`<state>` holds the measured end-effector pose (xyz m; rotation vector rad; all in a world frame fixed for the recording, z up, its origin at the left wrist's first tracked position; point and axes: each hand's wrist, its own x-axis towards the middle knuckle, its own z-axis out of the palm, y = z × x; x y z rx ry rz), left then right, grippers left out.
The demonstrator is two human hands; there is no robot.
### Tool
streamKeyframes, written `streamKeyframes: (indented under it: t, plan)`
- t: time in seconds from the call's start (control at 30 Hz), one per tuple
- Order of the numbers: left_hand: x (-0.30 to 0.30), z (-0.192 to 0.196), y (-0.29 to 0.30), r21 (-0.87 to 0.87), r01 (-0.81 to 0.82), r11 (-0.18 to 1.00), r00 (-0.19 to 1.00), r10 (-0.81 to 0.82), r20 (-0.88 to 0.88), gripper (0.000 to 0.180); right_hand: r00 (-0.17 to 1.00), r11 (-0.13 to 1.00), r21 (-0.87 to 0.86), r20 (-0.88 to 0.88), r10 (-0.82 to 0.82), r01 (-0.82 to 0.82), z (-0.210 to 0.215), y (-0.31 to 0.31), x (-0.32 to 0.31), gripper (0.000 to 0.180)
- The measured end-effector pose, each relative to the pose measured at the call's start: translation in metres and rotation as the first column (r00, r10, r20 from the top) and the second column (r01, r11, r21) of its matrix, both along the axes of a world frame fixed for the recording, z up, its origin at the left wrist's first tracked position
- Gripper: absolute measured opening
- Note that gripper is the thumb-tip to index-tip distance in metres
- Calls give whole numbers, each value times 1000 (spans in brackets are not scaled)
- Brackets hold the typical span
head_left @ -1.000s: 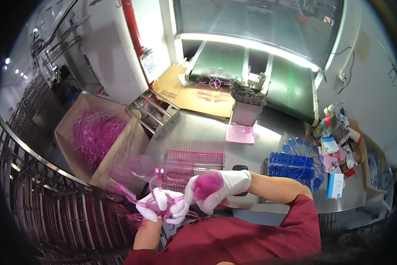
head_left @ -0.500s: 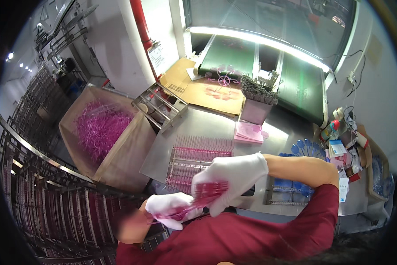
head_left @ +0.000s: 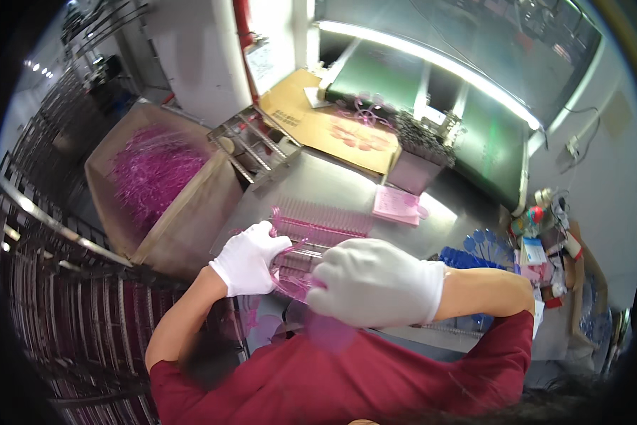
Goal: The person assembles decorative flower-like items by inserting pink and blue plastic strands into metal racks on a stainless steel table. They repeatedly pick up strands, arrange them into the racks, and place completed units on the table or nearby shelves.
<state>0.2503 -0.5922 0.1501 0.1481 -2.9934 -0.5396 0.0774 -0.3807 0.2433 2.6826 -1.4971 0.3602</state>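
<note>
Both my hands wear white gloves and are closed over the near side of a metal rack (head_left: 306, 253). Rows of slim, translucent pink plastic pieces (head_left: 325, 228) stand in that rack. At its left end, my left hand (head_left: 247, 261) pinches a thin pink plastic sprue (head_left: 276, 285) that curves toward the other hand. My right hand (head_left: 375, 283) is curled in a fist, a bit of pink plastic showing at its fingers; the rest of its hold is hidden. Blurred translucent pink discs (head_left: 330, 331) hang just below the right hand.
A large bin (head_left: 184, 223) of tangled pink plastic strands stands at left. Behind lie cardboard (head_left: 311, 131), an empty metal rack (head_left: 255, 152), pink paper (head_left: 398, 204), a box of grey pins (head_left: 414, 170) and green conveyor belts (head_left: 382, 74). Blue plastic pieces (head_left: 478, 248) are at right.
My hands have moved apart, the left up to the rack's left end. The right has turned into a fist, its bundle of pink pieces no longer showing. The view has tilted slightly.
</note>
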Motion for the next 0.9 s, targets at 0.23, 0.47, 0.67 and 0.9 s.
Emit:
streamKeyframes:
  t: [0.23,0.47,0.67,0.9]
  plan:
    - [-69,19,30,-158,128,979,967,-159,-201,42,936,956,26,202,-290,291,-78,19,-9,15]
    - [-168,29,82,185,612,769,791,-593,-154,75,-775,950,256,632,-25,178,-145,81,-13,16]
    - [-172,31,93,209,564,799,825,-556,-101,82,-958,979,-37,206,202,198,-157,59,21,31]
    - [-161,29,91,220,506,834,862,-498,-95,91,-967,967,-176,143,212,186,-178,54,42,35]
